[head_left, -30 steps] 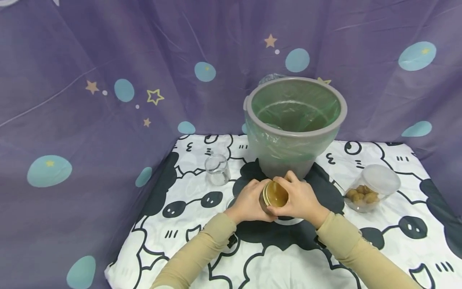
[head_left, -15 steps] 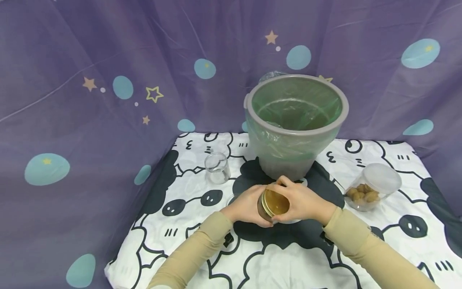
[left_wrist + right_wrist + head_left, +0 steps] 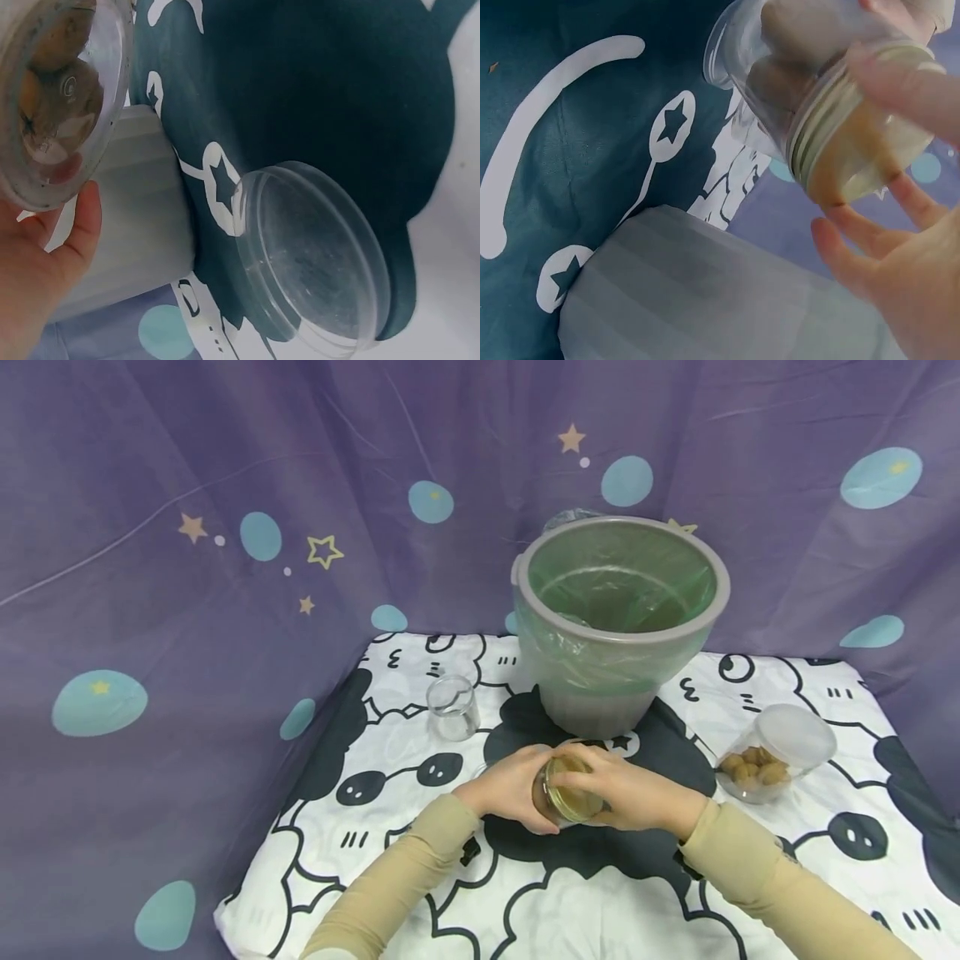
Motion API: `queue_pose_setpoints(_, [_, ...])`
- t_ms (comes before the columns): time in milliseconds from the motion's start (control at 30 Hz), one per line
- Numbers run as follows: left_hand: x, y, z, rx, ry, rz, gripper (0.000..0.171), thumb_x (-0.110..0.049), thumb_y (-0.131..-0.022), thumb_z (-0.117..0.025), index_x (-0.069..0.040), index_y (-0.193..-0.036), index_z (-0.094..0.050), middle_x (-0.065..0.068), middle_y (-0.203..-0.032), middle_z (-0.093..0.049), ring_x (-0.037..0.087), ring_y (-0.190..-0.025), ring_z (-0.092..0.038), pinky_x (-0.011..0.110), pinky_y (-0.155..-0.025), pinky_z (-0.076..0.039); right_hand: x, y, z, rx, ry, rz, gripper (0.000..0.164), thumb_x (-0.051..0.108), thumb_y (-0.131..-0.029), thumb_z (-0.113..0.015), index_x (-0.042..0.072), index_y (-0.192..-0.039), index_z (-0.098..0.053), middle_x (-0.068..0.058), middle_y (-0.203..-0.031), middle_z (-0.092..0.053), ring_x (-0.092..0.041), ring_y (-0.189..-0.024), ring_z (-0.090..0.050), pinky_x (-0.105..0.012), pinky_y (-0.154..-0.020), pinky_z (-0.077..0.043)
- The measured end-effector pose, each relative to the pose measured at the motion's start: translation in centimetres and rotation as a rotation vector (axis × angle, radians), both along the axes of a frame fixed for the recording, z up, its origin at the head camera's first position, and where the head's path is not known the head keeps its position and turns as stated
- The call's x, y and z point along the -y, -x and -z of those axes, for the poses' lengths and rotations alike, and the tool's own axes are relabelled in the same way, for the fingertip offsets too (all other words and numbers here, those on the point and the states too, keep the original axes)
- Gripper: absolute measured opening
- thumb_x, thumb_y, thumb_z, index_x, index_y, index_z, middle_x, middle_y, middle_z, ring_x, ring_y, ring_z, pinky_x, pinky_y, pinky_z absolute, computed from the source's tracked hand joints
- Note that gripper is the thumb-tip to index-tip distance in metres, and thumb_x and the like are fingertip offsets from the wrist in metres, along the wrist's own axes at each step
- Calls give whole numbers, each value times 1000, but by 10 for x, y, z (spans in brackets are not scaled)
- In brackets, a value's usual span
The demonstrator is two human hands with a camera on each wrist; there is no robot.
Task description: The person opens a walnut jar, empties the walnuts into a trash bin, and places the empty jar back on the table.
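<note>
Above the dark patch of the cloth, my left hand (image 3: 510, 789) holds a clear jar (image 3: 787, 60) by its side. The jar lies tipped, its bottom end toward the left wrist camera, and brownish rounded pieces (image 3: 67, 97) show inside. My right hand (image 3: 630, 789) grips the gold-rimmed screw lid (image 3: 855, 142): thumb on one edge, fingertips along the opposite edge. Lid and jar are together. Beneath the hands, a shallow clear round dish (image 3: 315, 255) rests on the cloth.
Just behind the hands stands a grey bin (image 3: 600, 706) with a green liner. A clear glass (image 3: 452, 710) stands to the left. At the right is a clear container (image 3: 776, 752) of brown round pieces with a whitish top. A purple curtain (image 3: 450, 427) hangs behind.
The right hand has shifted its fingers over the lid, which they now partly cover. Both hands have moved slightly nearer; the jar stays between them.
</note>
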State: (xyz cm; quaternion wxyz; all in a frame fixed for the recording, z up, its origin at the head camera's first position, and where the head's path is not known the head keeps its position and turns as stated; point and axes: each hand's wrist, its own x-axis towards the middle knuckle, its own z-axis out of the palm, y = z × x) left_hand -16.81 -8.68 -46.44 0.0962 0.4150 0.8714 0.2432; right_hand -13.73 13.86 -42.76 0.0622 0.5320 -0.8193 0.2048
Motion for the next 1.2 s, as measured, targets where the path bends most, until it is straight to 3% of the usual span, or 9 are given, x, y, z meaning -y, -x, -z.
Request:
queue_pose_setpoints(100, [1,0,1,7,-4,-43,97,-44,-59,-87,-19,-139,-40,-5,-129,-53,14,-113,-48,25,-97,-44,-1,-1,1,-23,-2,-2,74,5,-63,-86,20,-127,-53,-20,-138,-40,-36,-122,-46,-47,-91,-49])
queue_pose_setpoints(233, [0,-3,2,33,-23,-123,98,-45,-61,-86,-21,-141,-37,-3,-126,-54,13,-104,-48,25,-89,-48,-6,-3,-1,121,-24,129,84,18,-66,-87,20,-138,-42,-19,-144,-31,-36,-118,-51,-42,-84,-53])
queue_pose_setpoints(333, [-2,-5,1,27,-39,-186,97,-43,-62,-86,-20,-141,-36,-2,-125,-55,15,-103,-47,29,-87,-48,-8,-2,-3,227,14,261,90,34,-70,-84,16,-143,-35,-16,-136,-39,-31,-110,-56,-42,-82,-52])
queue_pose_setpoints(433, [-4,-8,0,-17,-25,-230,96,-43,-62,-86,-17,-140,-37,-2,-126,-56,17,-102,-47,32,-88,-48,-5,-1,-5,256,45,351,82,43,-75,-78,12,-140,-40,-13,-118,-53,-25,-99,-59,-41,-80,-52])
queue_pose_setpoints(667, [-10,-12,-2,-101,9,-212,95,-46,-63,-84,-12,-138,-37,0,-121,-58,19,-101,-50,33,-88,-48,6,-2,-5,347,1,503,76,50,-77,-73,11,-136,-46,-12,-102,-56,-18,-80,-57,-31,-66,-49])
queue_pose_setpoints(767, [-10,-12,-1,-135,14,-198,96,-47,-62,-84,-11,-138,-38,0,-122,-57,18,-102,-50,32,-88,-47,8,-3,-3,340,-7,500,72,46,-76,-75,10,-132,-48,-13,-99,-55,-16,-76,-55,-29,-64,-48])
queue_pose_setpoints(900, [-9,-14,1,-154,28,-181,97,-48,-60,-85,-12,-138,-40,-1,-126,-56,18,-104,-51,31,-90,-47,7,-4,1,274,-16,411,72,37,-72,-79,9,-131,-48,-9,-96,-53,-14,-77,-53,-28,-64,-49])
queue_pose_setpoints(1067, [-7,-16,1,-124,29,-153,97,-48,-59,-86,-15,-138,-40,-1,-127,-55,18,-105,-50,30,-90,-48,3,-3,2,178,-17,276,80,29,-64,-85,13,-134,-49,-5,-108,-51,-17,-91,-51,-33,-74,-51])
queue_pose_setpoints(1200, [-5,-14,0,-117,24,-136,98,-48,-59,-86,-15,-139,-39,-1,-129,-55,20,-108,-50,31,-91,-48,0,-1,2,61,-29,179,77,26,-61,-88,18,-129,-54,-10,-125,-48,-26,-107,-49,-42,-81,-51])
